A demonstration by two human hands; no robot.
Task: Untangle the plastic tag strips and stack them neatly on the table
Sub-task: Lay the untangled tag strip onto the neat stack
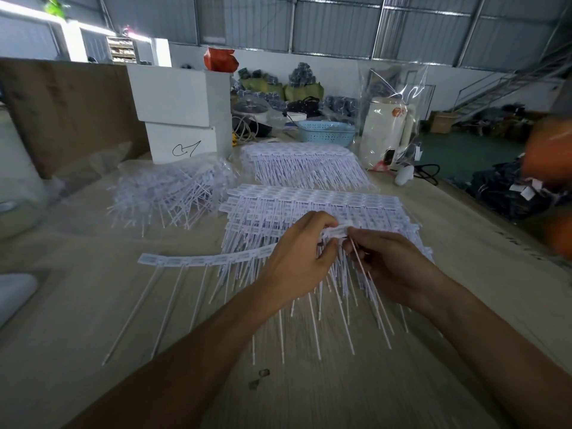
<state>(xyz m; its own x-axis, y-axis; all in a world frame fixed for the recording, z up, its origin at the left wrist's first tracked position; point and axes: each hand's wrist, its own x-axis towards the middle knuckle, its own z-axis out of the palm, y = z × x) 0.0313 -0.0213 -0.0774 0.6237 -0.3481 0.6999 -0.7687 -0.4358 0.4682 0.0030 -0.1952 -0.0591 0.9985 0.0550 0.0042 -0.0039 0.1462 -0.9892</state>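
Note:
A white plastic tag strip (198, 260) with long thin tails stretches from the table's left toward my hands. My left hand (297, 258) grips its right end, fingers curled round the tag heads. My right hand (393, 267) pinches the same strip's tails just beside it. Under both hands lies a neat stack of tag strips (312, 205). A second neat stack (303, 162) lies farther back. A tangled heap of strips (167, 193) sits at the left, partly in clear plastic.
White boxes (182, 113) stand behind the tangled heap, a brown board (65, 109) to their left. A blue basket (326, 133), a white kettle in a clear bag (387, 131) and a white handheld tool (404, 176) sit at the back right. The table edge (495, 212) runs diagonally on the right.

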